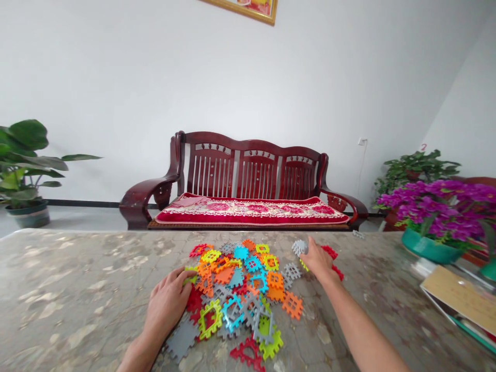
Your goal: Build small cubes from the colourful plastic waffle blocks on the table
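Note:
A heap of flat plastic interlocking tiles (240,289) in orange, blue, grey, red and yellow-green lies on the marbled table (77,289). My left hand (168,302) rests on the heap's left edge, fingers curled over a yellow-green tile (190,279). At the heap's far right, my right hand (315,258) has its fingers closed on a grey tile (299,247), which sits at the fingertips just above the table. Red tiles (332,258) lie just beyond that hand.
A dark wooden bench (248,181) with a red cushion stands behind the table. A green pot of purple flowers (430,243) and a stack of flat cardboard and books (461,299) sit on the right of the table. A leafy plant (23,170) stands on the floor at left.

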`<act>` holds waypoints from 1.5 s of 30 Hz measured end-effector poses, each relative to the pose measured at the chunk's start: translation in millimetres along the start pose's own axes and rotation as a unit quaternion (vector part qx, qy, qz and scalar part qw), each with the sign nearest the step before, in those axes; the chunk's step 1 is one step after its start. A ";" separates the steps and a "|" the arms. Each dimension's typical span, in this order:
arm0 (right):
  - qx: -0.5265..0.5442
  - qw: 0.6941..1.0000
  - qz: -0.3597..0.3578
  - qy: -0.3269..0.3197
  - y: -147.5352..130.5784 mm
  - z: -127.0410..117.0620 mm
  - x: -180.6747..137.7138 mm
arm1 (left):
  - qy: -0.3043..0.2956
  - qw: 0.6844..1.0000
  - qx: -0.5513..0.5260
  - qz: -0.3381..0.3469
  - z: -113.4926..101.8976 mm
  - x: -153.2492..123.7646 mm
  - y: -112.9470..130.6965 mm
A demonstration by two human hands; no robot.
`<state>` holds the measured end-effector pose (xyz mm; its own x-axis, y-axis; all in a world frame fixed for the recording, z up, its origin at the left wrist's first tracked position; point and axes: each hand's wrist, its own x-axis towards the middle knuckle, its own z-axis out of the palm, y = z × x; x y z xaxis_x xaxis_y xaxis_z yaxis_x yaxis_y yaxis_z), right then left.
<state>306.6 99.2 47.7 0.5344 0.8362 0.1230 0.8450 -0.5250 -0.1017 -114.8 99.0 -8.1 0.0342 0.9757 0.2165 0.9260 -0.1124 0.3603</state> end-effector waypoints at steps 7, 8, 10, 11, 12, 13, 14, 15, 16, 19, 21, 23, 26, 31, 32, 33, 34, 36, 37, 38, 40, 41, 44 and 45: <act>0.025 0.999 -0.017 0.020 -11.0 -18.9 16.7 | -0.005 1.000 0.008 0.001 0.8 0.3 -0.8; 0.024 0.999 -0.023 0.011 -13.0 -18.3 20.6 | -0.005 1.000 0.008 0.002 0.9 0.3 -1.0; 0.022 0.999 -0.038 -0.008 -16.4 -14.7 27.3 | -0.005 1.000 0.007 0.003 1.5 0.4 -1.3; 0.021 0.999 -0.045 -0.016 -17.6 -12.4 29.8 | -0.005 1.000 0.006 0.002 1.7 0.4 -1.4; 0.021 0.998 -0.050 -0.021 -18.5 -10.2 31.8 | -0.005 1.000 0.006 0.002 1.9 0.3 -1.5; 0.021 0.998 -0.053 -0.022 -18.9 -8.3 33.0 | -0.005 1.000 0.006 0.001 2.1 0.2 -1.5; 0.021 0.998 -0.053 -0.019 -18.9 -6.9 33.7 | -0.004 1.000 0.007 0.000 2.2 0.1 -1.4; 0.020 0.998 -0.052 -0.016 -18.6 -5.9 33.9 | -0.003 1.000 0.007 0.000 2.2 0.0 -1.4; 0.018 0.999 -0.050 -0.013 -18.1 -5.3 33.7 | -0.003 1.000 0.008 -0.001 2.2 -0.1 -1.2; 0.004 0.999 -0.036 -0.014 -15.9 -5.0 31.9 | -0.005 1.000 0.006 -0.001 1.8 -0.4 -0.9; -0.006 0.999 -0.030 -0.024 -14.4 -5.0 30.6 | -0.004 1.000 0.002 0.000 1.5 -0.5 -0.6; -0.012 0.999 -0.031 -0.032 -13.3 -5.2 29.2 | 0.001 1.000 -0.001 -0.001 1.3 -0.8 -0.1; -0.016 0.999 -0.033 -0.028 -13.9 -7.3 24.9 | 0.005 1.000 -0.006 -0.005 0.7 -1.0 0.9; 0.025 0.995 -0.097 0.023 -33.3 -11.0 7.9 | -0.002 1.000 -0.006 -0.011 -1.2 -1.1 3.0; 0.042 0.992 -0.115 0.018 -40.4 -10.0 3.9 | -0.003 1.000 -0.006 -0.011 -1.4 -1.1 3.3; 0.058 0.990 -0.129 0.006 -48.3 -8.1 0.2 | -0.003 1.000 -0.007 -0.011 -1.5 -1.2 3.4; 0.068 0.988 -0.138 -0.008 -56.6 -5.3 -3.0 | -0.002 1.000 -0.009 -0.011 -1.3 -1.2 3.4; 0.080 0.986 -0.145 -0.031 -73.3 2.0 -7.7 | 0.003 1.000 -0.016 -0.011 -0.6 -1.3 2.8; 0.084 0.985 -0.143 -0.037 -81.3 6.1 -9.2 | 0.005 1.000 -0.019 -0.011 -0.2 -1.4 2.5; 0.088 0.985 -0.140 -0.042 -88.6 10.1 -10.2 | 0.006 1.000 -0.022 -0.011 0.2 -1.4 2.2; 0.095 0.986 -0.128 -0.047 -101.1 17.5 -11.3 | 0.006 1.000 -0.024 -0.011 0.3 -1.4 1.9; 0.099 0.986 -0.123 -0.047 -105.9 20.7 -11.5 | 0.004 1.000 -0.023 -0.010 0.0 -1.4 1.9; 0.118 0.986 -0.108 -0.045 -114.8 28.3 -11.7 | 0.001 1.000 -0.019 -0.010 -1.3 -1.3 2.7; 0.127 0.985 -0.104 -0.044 -116.0 30.3 -11.7 | 0.002 1.000 -0.018 -0.009 -1.6 -1.3 2.9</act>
<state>201.7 155.1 28.1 0.3376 0.9376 0.0828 0.8973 -0.2940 -0.3292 -112.7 97.1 -5.8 0.0162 0.9769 0.2132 0.9120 -0.1018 0.3974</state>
